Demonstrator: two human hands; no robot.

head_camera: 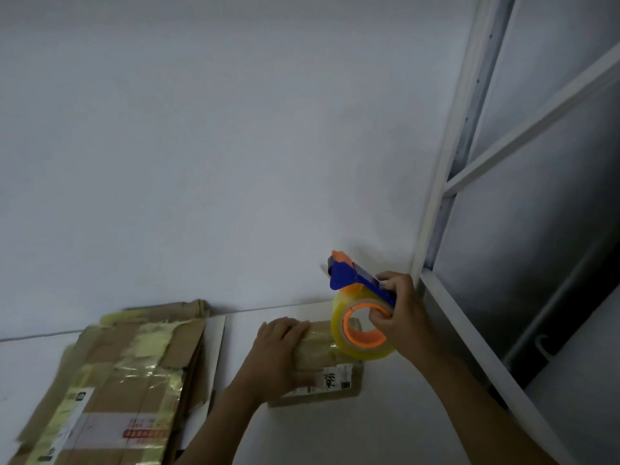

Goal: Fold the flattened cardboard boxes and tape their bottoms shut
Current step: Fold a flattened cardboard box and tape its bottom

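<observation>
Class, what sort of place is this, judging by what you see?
Probably a small packing corner: a stack of flattened, tape-patched brown cardboard boxes on a white table, a blue-and-orange tape dispenser, plain white wall.

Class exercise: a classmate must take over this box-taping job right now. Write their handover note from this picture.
Left hand: pressed flat on the small box, steadying it.
Right hand: gripping the tape dispenser, roll just above the box's far end.
Flattened boxes: stacked at the left on the white table.
Done: clear tape lies along the small box's top.
Left: finish this strip, then fold and tape the stack.
</observation>
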